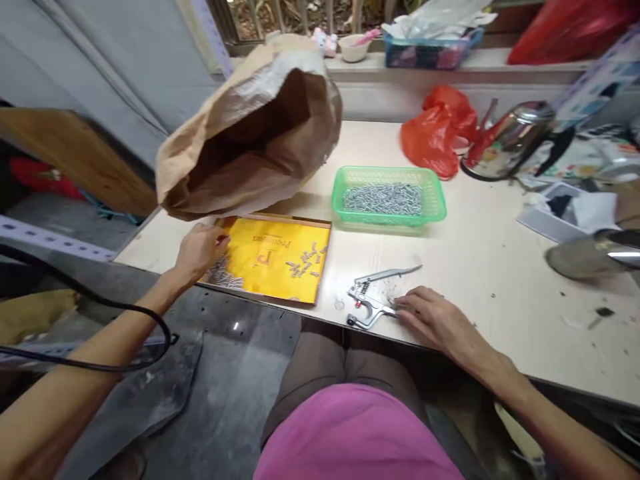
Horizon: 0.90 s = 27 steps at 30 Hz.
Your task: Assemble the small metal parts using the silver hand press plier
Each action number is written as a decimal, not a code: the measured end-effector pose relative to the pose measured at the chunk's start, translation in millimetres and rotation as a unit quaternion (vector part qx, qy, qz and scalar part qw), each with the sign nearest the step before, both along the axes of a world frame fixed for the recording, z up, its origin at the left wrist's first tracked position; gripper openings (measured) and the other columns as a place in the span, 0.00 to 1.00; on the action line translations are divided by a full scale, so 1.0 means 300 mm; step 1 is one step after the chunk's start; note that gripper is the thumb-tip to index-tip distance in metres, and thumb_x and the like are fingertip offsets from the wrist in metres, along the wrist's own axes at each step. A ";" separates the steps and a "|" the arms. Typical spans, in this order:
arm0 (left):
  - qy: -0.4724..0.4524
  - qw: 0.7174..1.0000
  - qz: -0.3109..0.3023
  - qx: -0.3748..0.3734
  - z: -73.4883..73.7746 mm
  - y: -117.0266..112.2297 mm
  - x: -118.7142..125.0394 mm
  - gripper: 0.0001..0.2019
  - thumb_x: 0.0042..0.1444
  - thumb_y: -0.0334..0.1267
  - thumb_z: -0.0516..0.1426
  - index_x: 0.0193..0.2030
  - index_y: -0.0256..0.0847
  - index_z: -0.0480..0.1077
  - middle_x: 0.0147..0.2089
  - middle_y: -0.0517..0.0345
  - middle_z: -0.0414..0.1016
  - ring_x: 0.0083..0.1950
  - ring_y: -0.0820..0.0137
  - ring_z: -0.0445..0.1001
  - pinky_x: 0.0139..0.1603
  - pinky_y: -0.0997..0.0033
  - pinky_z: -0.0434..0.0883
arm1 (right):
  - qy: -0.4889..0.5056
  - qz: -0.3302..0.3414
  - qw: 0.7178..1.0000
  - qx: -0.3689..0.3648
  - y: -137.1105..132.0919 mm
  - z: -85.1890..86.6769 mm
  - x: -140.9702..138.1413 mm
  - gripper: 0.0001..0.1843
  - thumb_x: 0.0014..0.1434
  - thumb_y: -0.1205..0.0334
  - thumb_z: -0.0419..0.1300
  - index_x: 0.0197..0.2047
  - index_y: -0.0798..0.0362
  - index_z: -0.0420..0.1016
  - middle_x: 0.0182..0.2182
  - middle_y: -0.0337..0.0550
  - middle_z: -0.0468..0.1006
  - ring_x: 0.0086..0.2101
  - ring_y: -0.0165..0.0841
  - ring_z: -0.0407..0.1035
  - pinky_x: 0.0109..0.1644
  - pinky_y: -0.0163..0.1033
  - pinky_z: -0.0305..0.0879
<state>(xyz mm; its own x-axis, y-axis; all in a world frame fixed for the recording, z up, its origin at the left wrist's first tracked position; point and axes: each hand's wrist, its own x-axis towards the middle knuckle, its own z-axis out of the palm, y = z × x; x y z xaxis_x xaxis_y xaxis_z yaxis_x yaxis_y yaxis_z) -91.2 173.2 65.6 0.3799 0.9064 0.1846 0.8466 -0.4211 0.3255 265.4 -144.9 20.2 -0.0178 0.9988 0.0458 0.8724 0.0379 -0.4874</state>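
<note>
A shallow yellow box lid (pixel 273 257) lies at the table's front left with several small metal pieces scattered in it. My left hand (pixel 199 250) rests at its left end, fingers curled over a heap of the pieces; what it grips is hidden. A silver hand press tool (pixel 373 300) lies on the table near the front edge. My right hand (pixel 433 319) lies flat beside it, fingertips touching its handle, fingers spread. A green plastic basket (pixel 435 193) filled with metal screws stands behind the tool.
A big open brown paper sack (pixel 250 127) leans behind the yellow lid. A red plastic bag (pixel 437 130), a steel kettle (pixel 515 137) and papers crowd the back right. A black cable (pixel 130 313) loops over my left arm.
</note>
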 end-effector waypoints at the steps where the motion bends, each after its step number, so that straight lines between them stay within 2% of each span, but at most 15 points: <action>1: -0.020 1.000 0.002 -0.015 0.011 -0.043 0.035 0.06 0.52 0.38 0.59 0.27 0.40 0.72 0.30 0.60 0.72 0.40 0.65 0.71 0.48 0.63 0.68 | -0.004 -0.001 1.000 -0.010 -0.019 -0.006 -0.009 0.14 0.67 0.57 0.48 0.49 0.49 0.71 0.41 0.48 0.73 0.40 0.36 0.70 0.44 0.43 0.69; 3: -0.079 0.991 -0.005 -0.103 0.029 -0.166 0.126 0.08 0.52 0.44 0.59 0.33 0.42 0.75 0.33 0.60 0.76 0.35 0.68 0.72 0.41 0.68 0.70 | -0.017 -0.008 1.000 -0.021 -0.046 -0.022 -0.021 0.13 0.67 0.59 0.48 0.49 0.50 0.70 0.40 0.47 0.72 0.39 0.36 0.69 0.43 0.43 0.68; 5: -0.157 0.957 -0.023 -0.242 0.032 -0.317 0.233 0.13 0.50 0.48 0.60 0.36 0.41 0.75 0.34 0.59 0.77 0.31 0.72 0.71 0.32 0.73 0.69 | -0.029 -0.017 0.999 -0.023 -0.058 -0.039 -0.026 0.12 0.67 0.61 0.48 0.48 0.51 0.70 0.39 0.47 0.72 0.38 0.35 0.69 0.42 0.42 0.68; 8: -0.202 0.889 -0.054 -0.407 -0.008 -0.506 0.385 0.14 0.47 0.47 0.62 0.34 0.37 0.75 0.28 0.59 0.74 0.24 0.77 0.66 0.24 0.77 0.65 | -0.053 -0.017 0.998 -0.026 -0.060 -0.056 -0.025 0.12 0.67 0.63 0.47 0.46 0.52 0.70 0.38 0.46 0.71 0.38 0.35 0.68 0.40 0.40 0.66; 10: -0.205 0.861 -0.041 -0.465 -0.054 -0.576 0.455 0.14 0.47 0.46 0.62 0.32 0.36 0.75 0.24 0.61 0.71 0.20 0.79 0.62 0.20 0.78 0.61 | -0.070 -0.016 0.997 -0.024 -0.059 -0.059 -0.021 0.12 0.67 0.64 0.47 0.44 0.53 0.71 0.37 0.46 0.71 0.38 0.35 0.68 0.40 0.39 0.65; 13: -0.190 0.844 -0.024 -0.502 -0.117 -0.611 0.507 0.13 0.47 0.45 0.62 0.31 0.35 0.74 0.20 0.63 0.67 0.18 0.80 0.60 0.17 0.79 0.58 | -0.084 -0.017 0.996 -0.023 -0.061 -0.055 -0.010 0.12 0.67 0.65 0.46 0.43 0.53 0.71 0.36 0.45 0.71 0.38 0.34 0.67 0.39 0.38 0.62; 16: -0.167 0.841 -0.025 -0.513 -0.150 -0.615 0.524 0.14 0.47 0.45 0.62 0.31 0.35 0.74 0.20 0.64 0.66 0.18 0.80 0.59 0.15 0.80 0.56 | -0.085 -0.018 0.996 -0.022 -0.067 -0.051 -0.006 0.13 0.67 0.67 0.46 0.42 0.54 0.72 0.35 0.45 0.71 0.37 0.33 0.66 0.39 0.37 0.60; 20: -0.147 0.838 -0.029 -0.524 -0.159 -0.632 0.537 0.15 0.47 0.48 0.63 0.29 0.35 0.73 0.19 0.66 0.63 0.17 0.81 0.57 0.14 0.80 0.54 | -0.089 -0.034 0.995 -0.017 -0.072 -0.051 -0.010 0.13 0.68 0.67 0.46 0.40 0.55 0.72 0.35 0.44 0.71 0.36 0.32 0.66 0.38 0.37 0.59; 24: -0.120 0.848 -0.003 -0.516 -0.156 -0.646 0.549 0.15 0.47 0.47 0.63 0.25 0.36 0.70 0.14 0.68 0.59 0.15 0.81 0.55 0.15 0.79 0.52 | -0.085 -0.041 0.995 -0.014 -0.071 -0.052 -0.010 0.13 0.68 0.66 0.46 0.38 0.55 0.71 0.35 0.44 0.70 0.36 0.32 0.66 0.37 0.36 0.57; 27: -0.099 0.841 0.004 -0.532 -0.154 -0.637 0.554 0.15 0.48 0.47 0.63 0.24 0.36 0.69 0.12 0.68 0.58 0.14 0.81 0.55 0.15 0.79 0.51 | -0.081 -0.047 0.996 -0.010 -0.069 -0.058 -0.007 0.12 0.67 0.67 0.47 0.36 0.55 0.70 0.34 0.43 0.70 0.34 0.31 0.65 0.35 0.36 0.56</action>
